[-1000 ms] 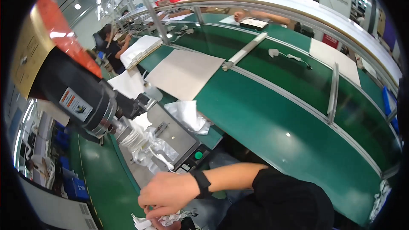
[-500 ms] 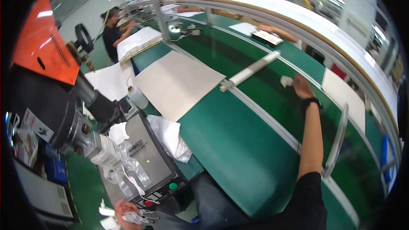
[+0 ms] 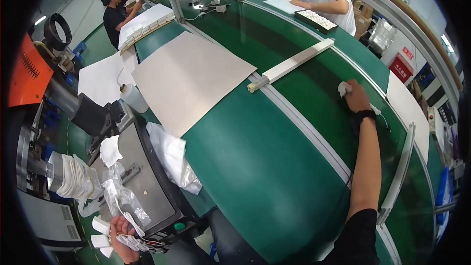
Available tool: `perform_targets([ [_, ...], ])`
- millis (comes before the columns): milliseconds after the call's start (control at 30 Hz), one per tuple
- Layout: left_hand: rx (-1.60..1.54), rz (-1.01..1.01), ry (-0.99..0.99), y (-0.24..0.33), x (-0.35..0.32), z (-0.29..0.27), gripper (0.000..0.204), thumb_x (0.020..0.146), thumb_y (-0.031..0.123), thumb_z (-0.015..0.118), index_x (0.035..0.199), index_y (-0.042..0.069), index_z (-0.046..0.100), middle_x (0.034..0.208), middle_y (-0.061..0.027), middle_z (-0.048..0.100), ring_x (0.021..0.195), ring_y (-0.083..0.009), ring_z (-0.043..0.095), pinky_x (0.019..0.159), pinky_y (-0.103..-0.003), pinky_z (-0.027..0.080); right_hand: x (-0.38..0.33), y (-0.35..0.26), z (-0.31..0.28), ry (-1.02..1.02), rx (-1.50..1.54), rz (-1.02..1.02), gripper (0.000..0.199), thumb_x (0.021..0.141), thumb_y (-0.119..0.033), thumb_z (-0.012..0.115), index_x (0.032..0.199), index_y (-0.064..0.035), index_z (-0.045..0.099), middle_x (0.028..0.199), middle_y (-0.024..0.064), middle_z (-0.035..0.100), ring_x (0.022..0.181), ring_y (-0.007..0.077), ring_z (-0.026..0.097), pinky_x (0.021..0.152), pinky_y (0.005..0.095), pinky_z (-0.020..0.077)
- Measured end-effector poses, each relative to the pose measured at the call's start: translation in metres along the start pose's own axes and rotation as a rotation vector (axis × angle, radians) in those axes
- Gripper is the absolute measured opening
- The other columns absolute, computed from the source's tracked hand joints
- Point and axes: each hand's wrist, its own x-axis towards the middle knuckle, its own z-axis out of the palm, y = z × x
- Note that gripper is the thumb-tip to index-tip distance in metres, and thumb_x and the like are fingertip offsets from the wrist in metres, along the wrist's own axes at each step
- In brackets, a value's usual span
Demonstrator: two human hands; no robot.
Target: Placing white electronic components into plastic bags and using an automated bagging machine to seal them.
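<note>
Here's the left hand (image 3: 122,241), closed on a cluster of white adapters (image 3: 101,225) and looped cables (image 3: 133,243); they overlap too much to count, and the forearm behind is cut off below. Out ahead, the right hand (image 3: 358,97) is at a single white plug (image 3: 342,89) on the green surface (image 3: 309,98); its fingertips are hidden, so I can't tell whether the grip is closed. A white cord (image 3: 383,117) pokes out to the right of that hand, its middle covered. Just beyond the left hand, clear plastic (image 3: 140,211) lies crumpled on a grey-topped machine (image 3: 157,194), contents hard to make out.
</note>
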Motion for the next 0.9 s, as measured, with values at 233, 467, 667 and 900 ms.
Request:
perform_targets([
  [233,-0.032,-0.054,-0.014,0.009,-0.006,0.018,0.048,0.109,0.044,0.039,0.139,0.008,0.052,0.130,-0.0102,0.065,0.115,-0.0199,0.063,0.093,-0.034,0.050,0.006,0.035,0.004,0.050,0.155,-0.170,0.042,0.090,-0.019,0.070,0.127,-0.0062,0.056,0.099,0.0157,0.068,0.083,0.0340,0.067,0.073,0.0387,0.0530],
  [467,-0.311,-0.161,0.059,0.050,-0.037,0.055,0.050,0.109,0.045,0.036,0.143,0.010,0.047,0.135,-0.0162,0.062,0.119,-0.0275,0.061,0.105,-0.039,0.045,-0.035,-0.105,-0.113,-0.229,0.812,0.306,0.041,0.101,-0.037,0.061,0.131,-0.0103,0.057,0.085,-0.0039,0.055,0.065,0.0027,0.046,0.057,0.0215,0.0370],
  [667,-0.421,-0.259,-0.079,0.039,0.000,0.046,0.047,0.105,0.037,0.047,0.139,0.005,0.049,0.123,-0.0178,0.067,0.109,-0.0310,0.065,0.099,-0.040,0.051,-0.136,-0.225,-0.203,-0.488,0.916,-0.851,0.048,0.085,-0.042,0.081,0.109,-0.0011,0.072,0.082,0.0066,0.069,0.065,0.0143,0.062,0.054,0.0298,0.0428],
  [900,-0.739,-0.373,-0.310,0.014,0.047,0.038,0.021,0.099,0.025,0.054,0.098,0.005,0.060,0.092,-0.0128,0.066,0.081,-0.0275,0.067,0.070,-0.040,0.057,-0.268,-0.427,-0.133,-1.117,1.027,-1.014,0.036,0.087,-0.026,0.082,0.107,0.0025,0.072,0.075,0.0091,0.070,0.065,0.0172,0.064,0.057,0.0318,0.0468],
])
